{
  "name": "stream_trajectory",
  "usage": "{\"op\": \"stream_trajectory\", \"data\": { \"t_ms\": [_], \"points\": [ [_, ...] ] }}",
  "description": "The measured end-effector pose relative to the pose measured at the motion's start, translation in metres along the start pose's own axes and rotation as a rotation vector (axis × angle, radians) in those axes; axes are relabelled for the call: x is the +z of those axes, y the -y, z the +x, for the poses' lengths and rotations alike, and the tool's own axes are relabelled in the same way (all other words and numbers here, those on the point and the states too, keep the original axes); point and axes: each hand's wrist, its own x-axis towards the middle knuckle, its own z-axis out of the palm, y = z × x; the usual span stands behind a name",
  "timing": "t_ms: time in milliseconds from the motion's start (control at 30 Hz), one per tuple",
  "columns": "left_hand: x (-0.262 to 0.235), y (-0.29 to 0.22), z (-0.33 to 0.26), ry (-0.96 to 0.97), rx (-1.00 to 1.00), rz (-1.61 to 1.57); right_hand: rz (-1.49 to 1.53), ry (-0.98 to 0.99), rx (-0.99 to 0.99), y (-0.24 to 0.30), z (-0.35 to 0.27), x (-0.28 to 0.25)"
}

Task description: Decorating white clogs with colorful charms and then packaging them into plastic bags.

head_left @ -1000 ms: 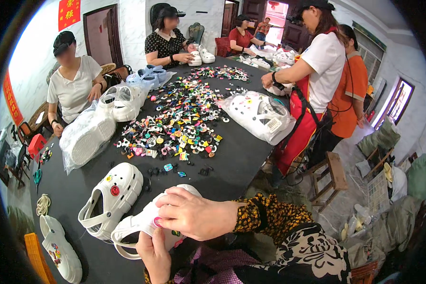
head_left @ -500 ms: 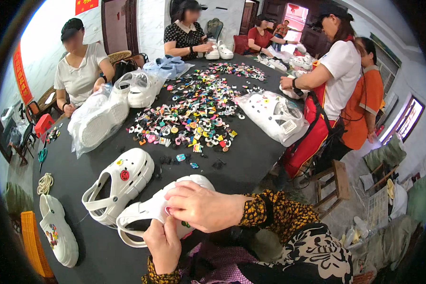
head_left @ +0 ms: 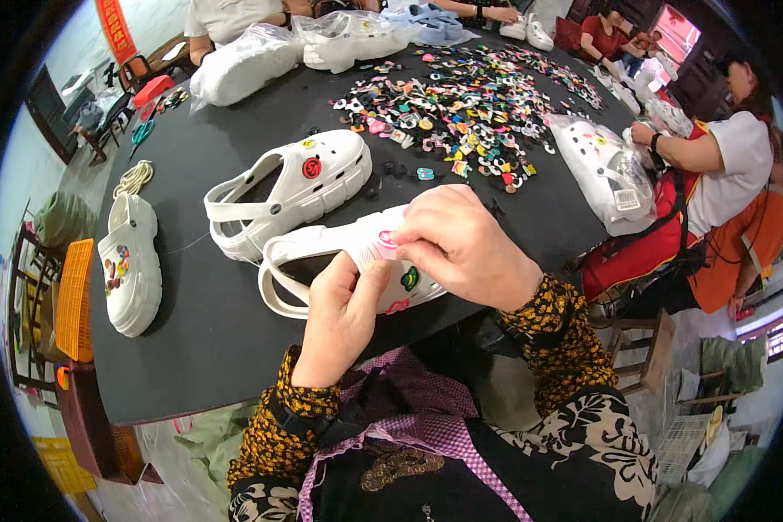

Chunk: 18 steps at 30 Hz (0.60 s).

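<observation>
White foam clog [head_left: 357,261] under both hands, near the front edge of the black surface [head_left: 200,331]. Left hand [head_left: 344,317] pressed against the near side of the shoe, fingers curled onto its upper, steadying it. Right hand [head_left: 465,244] closed over the top, thumb and forefinger pinched on a small pink charm [head_left: 386,240] at the upper. Green charm [head_left: 410,278] and a pink one [head_left: 398,306] already seated lower on the side wall.

Probably light and springy, thick in the sole, with a smooth matte skin that yields under thumb pressure; nothing fragile about it, though liable to slide on the surface unless braced. Best held by the chunky sole or the side wall, away from the loose heel strap [head_left: 274,291], which looks floppy. Tiny, stiff charm, easy to drop from the fingertips.

Long axis lying roughly left to right across the view, tilted slightly up to the right; heel and strap to the left, toe hidden beneath the right hand.

Beyond, a second white clog [head_left: 291,187] with a red charm, roughly parallel and just apart. Further left, a third clog [head_left: 129,265] near the surface's edge. Heap of mixed coloured charms [head_left: 461,104] towards the middle, bagged white shoes [head_left: 605,170] to the right, other people seated around.
</observation>
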Motion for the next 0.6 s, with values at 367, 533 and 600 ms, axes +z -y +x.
{"op": "stream_trajectory", "data": {
  "t_ms": [367, 533, 600],
  "points": [
    [-0.0007, 0.0032, -0.0001, 0.015, -0.110, -0.159, 0.077, -0.028, 0.112, -0.0015, -0.0041, 0.0036],
    [-0.0012, 0.0042, 0.0012, 0.018, -0.098, -0.112, 0.046, -0.152, 0.049, 0.0028, -0.0064, 0.0078],
    [-0.0021, 0.0018, 0.0003, 0.027, -0.131, -0.098, -0.102, -0.193, -0.105, 0.0042, -0.0071, 0.0075]
  ]
}}
